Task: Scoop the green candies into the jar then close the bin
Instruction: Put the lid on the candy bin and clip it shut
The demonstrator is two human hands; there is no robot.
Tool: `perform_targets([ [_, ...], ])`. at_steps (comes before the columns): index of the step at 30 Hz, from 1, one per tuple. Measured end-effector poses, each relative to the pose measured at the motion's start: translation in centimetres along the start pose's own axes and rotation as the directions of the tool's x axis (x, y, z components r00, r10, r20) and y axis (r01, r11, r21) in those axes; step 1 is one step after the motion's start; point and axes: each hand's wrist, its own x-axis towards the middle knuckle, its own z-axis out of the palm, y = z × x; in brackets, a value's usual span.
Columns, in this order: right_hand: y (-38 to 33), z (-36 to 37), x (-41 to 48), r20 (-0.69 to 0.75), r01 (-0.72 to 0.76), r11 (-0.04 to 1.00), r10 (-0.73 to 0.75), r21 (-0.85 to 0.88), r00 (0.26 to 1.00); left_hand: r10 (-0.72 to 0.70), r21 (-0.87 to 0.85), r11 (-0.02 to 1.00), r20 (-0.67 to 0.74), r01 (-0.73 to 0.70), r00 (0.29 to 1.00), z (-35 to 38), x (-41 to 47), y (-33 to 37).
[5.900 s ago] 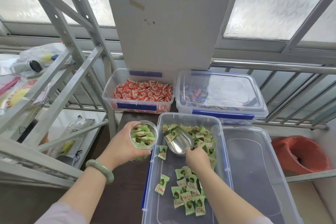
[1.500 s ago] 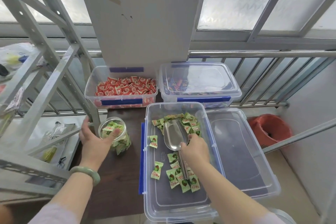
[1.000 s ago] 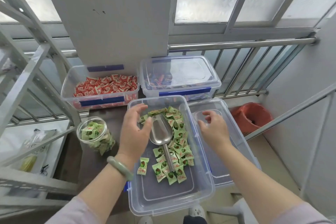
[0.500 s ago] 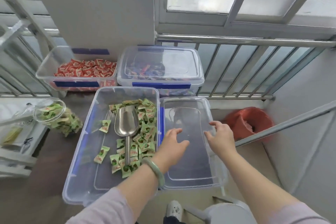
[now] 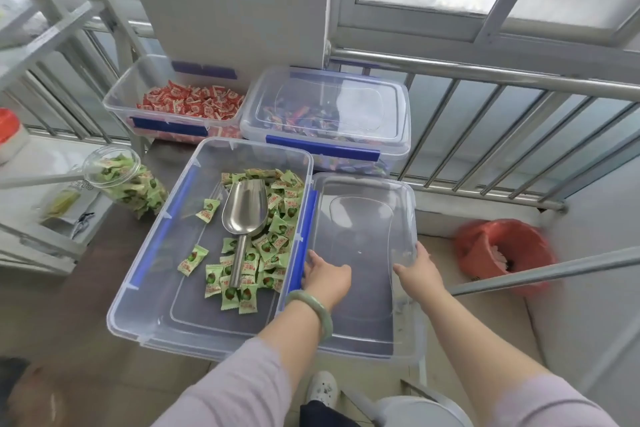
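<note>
The open clear bin (image 5: 138, 291) with blue latches holds green candies (image 5: 277, 211) and a metal scoop (image 5: 244, 208) lying among them. Its clear lid (image 5: 363, 218) lies flat just right of the bin. My left hand (image 5: 325, 276) grips the lid's left edge beside the bin's blue latch. My right hand (image 5: 419, 272) holds the lid's right edge. The plastic jar (image 5: 121, 180), filled with green candies, stands on the table to the left of the bin.
Behind the bin stand an open bin of red candies (image 5: 187, 104) and a lidded bin of mixed candies (image 5: 329, 114). A red bag-lined bucket (image 5: 502, 253) sits on the floor at right. Metal shelving (image 5: 52, 45) rises at left, a railing (image 5: 502, 121) at the back.
I set the jar on the table and left the scoop in the bin. Both hands crossed to the right and now grasp the lid's two edges.
</note>
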Motion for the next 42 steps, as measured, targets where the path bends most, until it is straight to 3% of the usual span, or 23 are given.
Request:
perform_targets([
  [6, 0.7, -1.0, 0.6, -0.007, -0.063, 0.996, 0.064, 0.056, 0.998, -0.085, 0.107, 0.99, -0.089, 0.094, 0.992, 0.0, 0.4, 0.3],
  [12, 1.9, -2.2, -0.2, -0.134, -0.086, 0.99, 0.1, 0.11, 0.986, -0.118, 0.094, 0.988, -0.058, 0.123, 0.991, -0.1, -0.1, 0.1],
  [16, 2.7, -3.9, -1.2, -0.234, -0.091, 0.979, 0.133, 0.182, 0.963, -0.028, 0.179, 0.983, -0.07, 0.04, 0.997, -0.4, -1.6, 0.5],
  [19, 2.5, -4.8, -2.4, -0.325, -0.058, 0.978, 0.122, 0.2, 0.938, 0.141, 0.223, 0.967, -0.059, -0.124, 0.988, -1.6, -3.3, 0.6],
  [24, -1.1, -4.2, -5.1, -0.385, 0.026, 0.976, 0.061, 0.217, 0.921, 0.403, 0.291, 0.888, -0.119, -0.356, 0.907, -7.2, -5.4, -0.2],
  [33, -11.7, 4.0, -10.5, -0.318, 0.199, 0.969, -0.144, 0.146, 0.937, 0.476, 0.375, 0.853, -0.273, -0.363, 0.836, -22.2, -2.8, -4.9],
  [42, -16.9, 11.4, -13.3, -0.311, 0.168, 0.982, -0.134, 0.083, 0.941, 0.471, 0.444, 0.832, -0.249, -0.333, 0.846, -30.0, 1.5, -8.7],
])
